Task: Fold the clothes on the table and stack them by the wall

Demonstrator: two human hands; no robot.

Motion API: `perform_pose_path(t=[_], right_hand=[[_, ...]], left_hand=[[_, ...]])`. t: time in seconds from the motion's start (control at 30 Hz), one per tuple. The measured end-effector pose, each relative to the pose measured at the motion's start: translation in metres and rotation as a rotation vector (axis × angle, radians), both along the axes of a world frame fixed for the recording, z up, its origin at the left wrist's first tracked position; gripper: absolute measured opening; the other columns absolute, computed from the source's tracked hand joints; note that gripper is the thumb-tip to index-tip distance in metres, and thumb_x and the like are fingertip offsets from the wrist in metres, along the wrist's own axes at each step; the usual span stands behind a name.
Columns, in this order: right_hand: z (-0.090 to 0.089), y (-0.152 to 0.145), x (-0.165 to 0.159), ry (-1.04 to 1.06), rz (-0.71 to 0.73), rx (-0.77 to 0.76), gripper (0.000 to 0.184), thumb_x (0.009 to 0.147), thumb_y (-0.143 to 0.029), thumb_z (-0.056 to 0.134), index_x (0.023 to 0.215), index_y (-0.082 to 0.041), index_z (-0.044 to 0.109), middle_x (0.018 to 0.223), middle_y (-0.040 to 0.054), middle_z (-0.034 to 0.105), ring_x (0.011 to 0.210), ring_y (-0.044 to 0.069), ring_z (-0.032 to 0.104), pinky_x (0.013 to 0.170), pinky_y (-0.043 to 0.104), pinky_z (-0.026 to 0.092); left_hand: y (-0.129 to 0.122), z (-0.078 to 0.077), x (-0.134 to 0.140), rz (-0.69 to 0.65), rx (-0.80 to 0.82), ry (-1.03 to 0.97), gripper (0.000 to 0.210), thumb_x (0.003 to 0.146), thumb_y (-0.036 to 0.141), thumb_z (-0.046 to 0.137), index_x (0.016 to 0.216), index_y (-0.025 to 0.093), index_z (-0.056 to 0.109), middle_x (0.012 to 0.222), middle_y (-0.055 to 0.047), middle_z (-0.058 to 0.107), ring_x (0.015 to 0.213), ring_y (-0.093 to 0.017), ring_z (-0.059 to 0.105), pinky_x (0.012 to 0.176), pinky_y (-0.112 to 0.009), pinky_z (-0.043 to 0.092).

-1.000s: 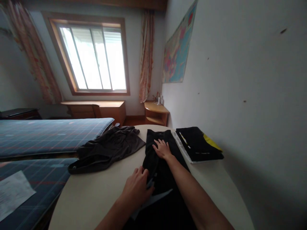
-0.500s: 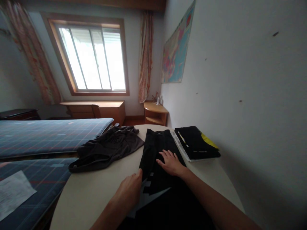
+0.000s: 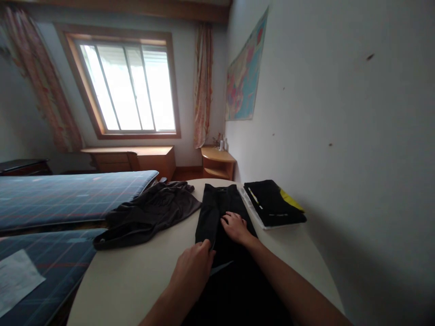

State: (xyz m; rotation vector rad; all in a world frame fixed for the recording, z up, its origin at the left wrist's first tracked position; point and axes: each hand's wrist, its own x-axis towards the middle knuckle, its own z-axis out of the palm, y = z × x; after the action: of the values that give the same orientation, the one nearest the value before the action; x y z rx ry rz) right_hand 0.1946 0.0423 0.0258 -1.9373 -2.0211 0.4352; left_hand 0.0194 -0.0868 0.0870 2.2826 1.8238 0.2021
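A pair of black trousers (image 3: 222, 203) with a pale grey print lies lengthwise on the round cream table (image 3: 142, 276), its waistband at the far end. My left hand (image 3: 196, 265) is closed on the left edge of the cloth, pulling it in toward the middle and covering part of the print. On top of the trousers rests my right hand (image 3: 235, 226), palm down, fingers slightly bent and apart, pressing the fabric. The near end of the trousers runs out of view under my forearms.
Left of the trousers lies a crumpled dark grey garment (image 3: 149, 217). A folded black and yellow garment (image 3: 273, 203) sits to the right on something white. Beds with blue plaid mattresses (image 3: 74, 194) stand at the left. The wall (image 3: 340, 203) borders the right side.
My left hand has moved right and inward with the trouser edge, so less of the grey print shows. My right hand's fingers have drawn in a little. The view has shifted slightly.
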Motion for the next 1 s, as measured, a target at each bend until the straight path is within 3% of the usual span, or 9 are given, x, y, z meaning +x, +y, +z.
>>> perform_pose_path(t=[0.17, 0.3, 0.53, 0.63, 0.73, 0.87, 1.0], right_hand=[[0.007, 0.022, -0.011, 0.039, -0.132, 0.038, 0.059, 0.098, -0.06, 0.031, 0.11, -0.022, 0.074, 0.134, 0.0115, 0.06, 0.129, 0.034, 0.046, 0.102, 0.05, 0.036], [0.003, 0.028, -0.014, 0.029, -0.182, 0.067, 0.044, 0.097, -0.051, 0.043, 0.1, -0.021, 0.075, 0.124, 0.0124, 0.064, 0.121, 0.034, 0.051, 0.095, 0.048, 0.041], [-0.001, 0.027, 0.0, -0.013, -0.151, 0.166, 0.028, 0.096, -0.035, 0.05, 0.105, -0.017, 0.07, 0.119, 0.0128, 0.064, 0.112, 0.028, 0.056, 0.093, 0.037, 0.044], [0.003, 0.02, 0.004, -0.014, -0.098, 0.197, 0.034, 0.095, -0.032, 0.053, 0.124, -0.016, 0.062, 0.126, 0.0122, 0.061, 0.115, 0.024, 0.056, 0.098, 0.033, 0.042], [0.005, 0.004, 0.004, -0.029, -0.012, 0.222, 0.046, 0.094, -0.035, 0.054, 0.139, -0.021, 0.053, 0.14, 0.0107, 0.054, 0.125, 0.024, 0.051, 0.104, 0.034, 0.038], [-0.004, -0.022, 0.001, -0.108, 0.11, 0.091, 0.057, 0.097, -0.056, 0.043, 0.145, -0.027, 0.049, 0.157, 0.0114, 0.037, 0.144, 0.032, 0.032, 0.115, 0.049, 0.024], [-0.015, -0.026, -0.001, -0.162, 0.137, -0.032, 0.067, 0.098, -0.061, 0.032, 0.156, -0.028, 0.031, 0.164, 0.0104, 0.02, 0.151, 0.032, 0.012, 0.119, 0.053, 0.008]], left_hand=[[-0.007, -0.013, 0.011, -0.107, -0.104, -0.079, 0.027, 0.089, 0.025, 0.059, 0.116, 0.022, 0.059, 0.11, -0.006, 0.073, 0.101, -0.029, 0.069, 0.083, -0.035, 0.051], [-0.011, -0.023, 0.011, -0.188, -0.172, -0.105, 0.045, 0.08, 0.022, 0.065, 0.124, 0.023, 0.057, 0.115, -0.008, 0.072, 0.102, -0.031, 0.068, 0.085, -0.039, 0.053], [-0.015, -0.005, -0.004, -0.436, -0.344, -0.277, 0.059, 0.072, 0.027, 0.074, 0.129, 0.031, 0.06, 0.124, -0.002, 0.068, 0.111, -0.028, 0.063, 0.095, -0.036, 0.049], [-0.013, 0.0, -0.009, -0.476, -0.395, -0.312, 0.049, 0.08, 0.033, 0.067, 0.129, 0.029, 0.061, 0.121, -0.004, 0.069, 0.105, -0.026, 0.066, 0.091, -0.035, 0.05], [-0.006, 0.0, -0.012, -0.527, -0.475, -0.388, 0.038, 0.089, 0.021, 0.051, 0.125, 0.026, 0.063, 0.113, -0.003, 0.072, 0.101, -0.021, 0.067, 0.087, -0.03, 0.051], [0.001, -0.001, -0.015, -0.549, -0.626, -0.478, 0.048, 0.083, 0.004, 0.044, 0.125, 0.022, 0.062, 0.121, -0.004, 0.07, 0.101, -0.017, 0.068, 0.083, -0.025, 0.052], [0.004, -0.006, -0.017, -0.546, -0.721, -0.482, 0.046, 0.087, 0.012, 0.048, 0.13, 0.023, 0.059, 0.124, -0.005, 0.068, 0.088, -0.016, 0.07, 0.059, -0.019, 0.05]])
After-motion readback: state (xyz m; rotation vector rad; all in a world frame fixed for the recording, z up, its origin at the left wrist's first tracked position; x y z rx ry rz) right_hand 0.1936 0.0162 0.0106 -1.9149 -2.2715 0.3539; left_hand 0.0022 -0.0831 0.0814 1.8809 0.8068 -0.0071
